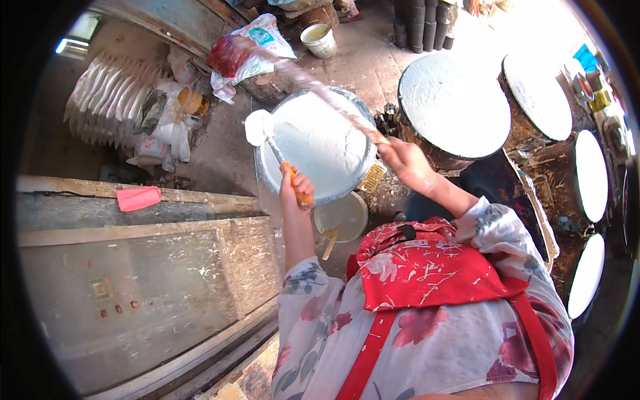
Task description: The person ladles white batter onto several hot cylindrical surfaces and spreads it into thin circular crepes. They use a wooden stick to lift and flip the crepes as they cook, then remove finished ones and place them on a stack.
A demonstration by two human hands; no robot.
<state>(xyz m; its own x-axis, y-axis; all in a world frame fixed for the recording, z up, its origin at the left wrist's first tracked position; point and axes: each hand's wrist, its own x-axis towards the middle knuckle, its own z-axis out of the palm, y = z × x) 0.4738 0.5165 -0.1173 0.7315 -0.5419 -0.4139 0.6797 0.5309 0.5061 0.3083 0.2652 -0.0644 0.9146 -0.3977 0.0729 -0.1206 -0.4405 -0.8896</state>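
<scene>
My left hand [297, 187] grips the orange handle of a spatula-like tool [276, 150]. A thick lump of white paste [258, 127] covers its far end, over the left rim of a large round tub [265, 175]. White paste [320, 130] lies inside that tub. My right hand [410, 162] is closed around the near end of a long stick-like tool [320, 90]. Motion blurs this tool, which slants across the tub to the upper left; its far end is unclear.
Round, white-topped, barrel-like stands [450, 115] line the right side. A smaller round container [341, 217] sits near my body. A worn panel [150, 285] with a pink piece [139, 198] nearby fills the left. White sacks [107, 100] and a bucket [319, 41] stand farther off.
</scene>
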